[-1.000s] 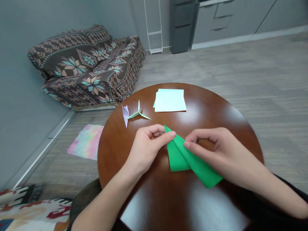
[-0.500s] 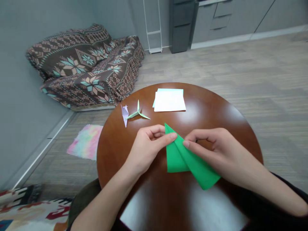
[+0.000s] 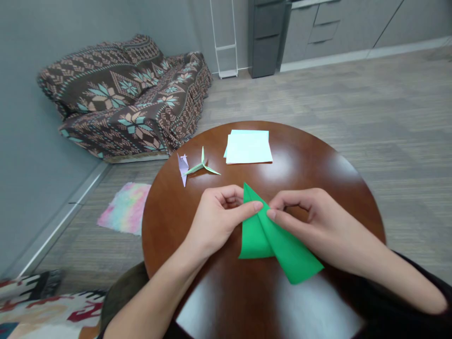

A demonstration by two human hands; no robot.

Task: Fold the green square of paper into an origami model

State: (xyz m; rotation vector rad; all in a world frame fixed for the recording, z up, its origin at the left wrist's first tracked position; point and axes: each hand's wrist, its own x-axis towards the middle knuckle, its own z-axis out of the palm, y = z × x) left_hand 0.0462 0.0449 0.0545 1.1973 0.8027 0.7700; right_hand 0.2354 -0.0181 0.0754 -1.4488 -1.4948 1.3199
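Observation:
A partly folded sheet of green paper (image 3: 287,247) is held above the round table, its narrow point facing away from me and its two lower flaps spread. My left hand (image 3: 222,214) pinches it near the point, thumb on top and the other fingers partly hidden behind. On the right edge, my right hand (image 3: 307,214) grips the paper between thumb and index finger. A fold line runs down from the point between the flaps.
The round brown table (image 3: 318,160) holds a stack of paper sheets (image 3: 249,147) at the back. To the left stand a pale green three-armed paper figure (image 3: 202,165) and a lilac folded paper figure (image 3: 183,168). A covered sofa (image 3: 130,99) lies beyond.
The green paper has tilted slightly, its lower flaps shifting left and toward me. Both hands keep their pinch; the left thumb sits slightly farther right and lower.

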